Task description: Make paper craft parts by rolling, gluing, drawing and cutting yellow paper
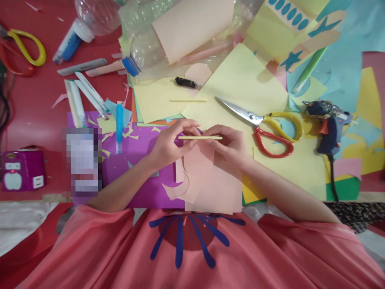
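Left hand (170, 144) and right hand (230, 142) meet mid-view, fingertips nearly together, both closed in a narrow pinch on 1 thin stick (200, 137). Could be 2 sticks laid together, can't tell. Stick is level, left to right, above top part of pink sheet (213, 188). Left forearm slants up from lower left, fingers bent over toward the right, index finger arched above stick, thumb under it. Right forearm slants up from lower right, roughly mirrored: fingers curled, thumb pointing in along stick. Elbows apart, near bench (18, 108) edge.

Another stick (188, 100) lies beyond the hands on yellow paper (159, 90), black item (185, 82) just past it. Scissors (252, 117) right of right hand, blades partly toward it, glue gun (332, 134) farther right. Purple sheet (144, 180) under left forearm, blue pen (119, 126) left of left hand.
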The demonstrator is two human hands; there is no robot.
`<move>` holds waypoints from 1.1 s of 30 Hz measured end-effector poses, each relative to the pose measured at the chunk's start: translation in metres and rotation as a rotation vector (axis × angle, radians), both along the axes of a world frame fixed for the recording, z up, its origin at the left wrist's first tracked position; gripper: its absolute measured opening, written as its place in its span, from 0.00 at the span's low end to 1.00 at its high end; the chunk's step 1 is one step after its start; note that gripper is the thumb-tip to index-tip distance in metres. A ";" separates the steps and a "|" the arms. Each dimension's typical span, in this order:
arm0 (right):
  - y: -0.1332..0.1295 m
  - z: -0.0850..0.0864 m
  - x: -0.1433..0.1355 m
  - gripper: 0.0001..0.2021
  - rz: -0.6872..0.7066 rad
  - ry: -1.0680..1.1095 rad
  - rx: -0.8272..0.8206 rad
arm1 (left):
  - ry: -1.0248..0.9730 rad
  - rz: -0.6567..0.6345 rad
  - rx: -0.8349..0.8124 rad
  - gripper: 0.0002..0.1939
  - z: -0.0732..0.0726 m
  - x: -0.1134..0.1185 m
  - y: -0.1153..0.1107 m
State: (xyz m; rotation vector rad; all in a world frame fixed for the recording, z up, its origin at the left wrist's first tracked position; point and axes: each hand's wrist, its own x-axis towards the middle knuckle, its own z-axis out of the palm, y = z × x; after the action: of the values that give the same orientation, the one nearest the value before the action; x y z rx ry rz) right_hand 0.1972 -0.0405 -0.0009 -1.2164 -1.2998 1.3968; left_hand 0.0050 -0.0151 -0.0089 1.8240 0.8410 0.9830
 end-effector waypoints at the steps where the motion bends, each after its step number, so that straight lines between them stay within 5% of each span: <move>1: 0.000 -0.001 0.000 0.09 -0.004 0.007 0.005 | -0.010 -0.001 0.007 0.15 -0.001 0.000 0.000; 14: -0.001 -0.009 -0.001 0.06 -0.021 0.001 0.129 | -0.038 0.015 -0.053 0.15 0.001 0.002 0.000; 33: 0.001 -0.008 0.002 0.06 -0.081 0.050 0.072 | -0.165 0.071 -0.210 0.21 0.001 0.000 0.007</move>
State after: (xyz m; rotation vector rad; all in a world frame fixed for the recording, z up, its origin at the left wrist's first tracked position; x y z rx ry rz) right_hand 0.1992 -0.0396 -0.0087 -1.1659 -1.2417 1.3038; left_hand 0.0052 -0.0078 -0.0079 1.5232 0.8768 1.0336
